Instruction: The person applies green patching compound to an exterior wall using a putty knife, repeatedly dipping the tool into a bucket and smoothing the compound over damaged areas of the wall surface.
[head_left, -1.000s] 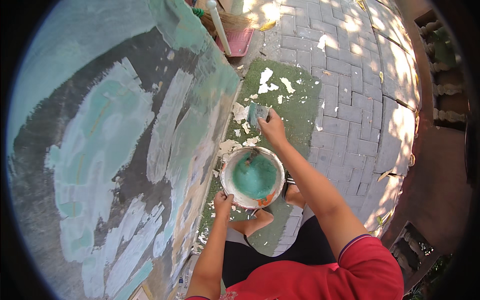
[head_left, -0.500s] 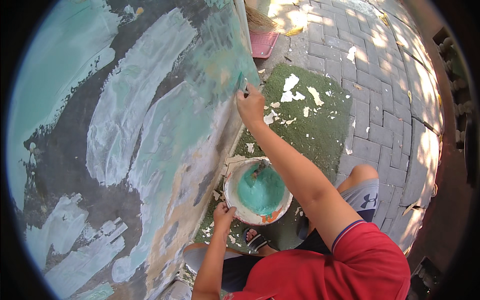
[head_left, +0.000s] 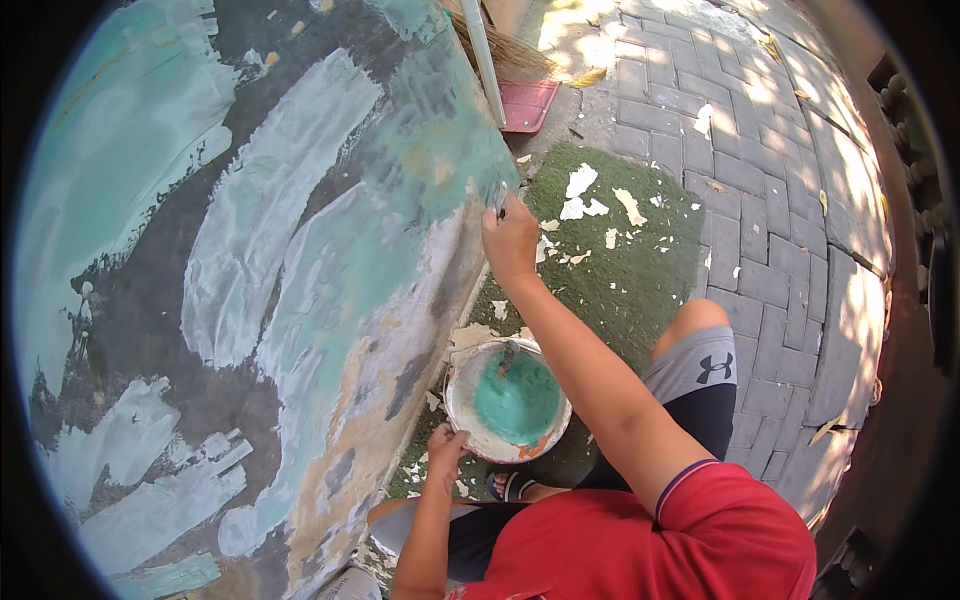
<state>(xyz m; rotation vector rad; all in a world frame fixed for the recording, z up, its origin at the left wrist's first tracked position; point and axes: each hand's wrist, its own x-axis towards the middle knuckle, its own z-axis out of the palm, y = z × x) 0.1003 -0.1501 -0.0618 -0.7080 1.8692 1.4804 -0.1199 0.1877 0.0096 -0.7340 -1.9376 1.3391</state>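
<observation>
My right hand (head_left: 512,240) is closed around a small putty knife (head_left: 501,196), its blade held against the wall's right-hand edge. Patches of green and whitish compound cover this dark, uneven wall (head_left: 250,90). Below my right forearm stands a round white bucket (head_left: 465,420) with thick mint-green paste (head_left: 520,402) inside. A smeared tool (head_left: 507,357) leans in the paste at the far rim; its kind is unclear. My left hand (head_left: 445,447) pinches the bucket's near left rim.
Green artificial turf (head_left: 620,270) lies under the bucket, strewn with white paint flakes (head_left: 581,180). A pink dustpan (head_left: 527,105) and a straw broom (head_left: 510,50) are beyond the wall's far corner. Grey paving (head_left: 740,220) runs along the right. A whitish container (head_left: 350,583) sits at the lower edge.
My right hand has brought the putty knife nearer, down along the wall's edge. My left hand keeps its hold on the bucket rim. The view has shifted slightly.
</observation>
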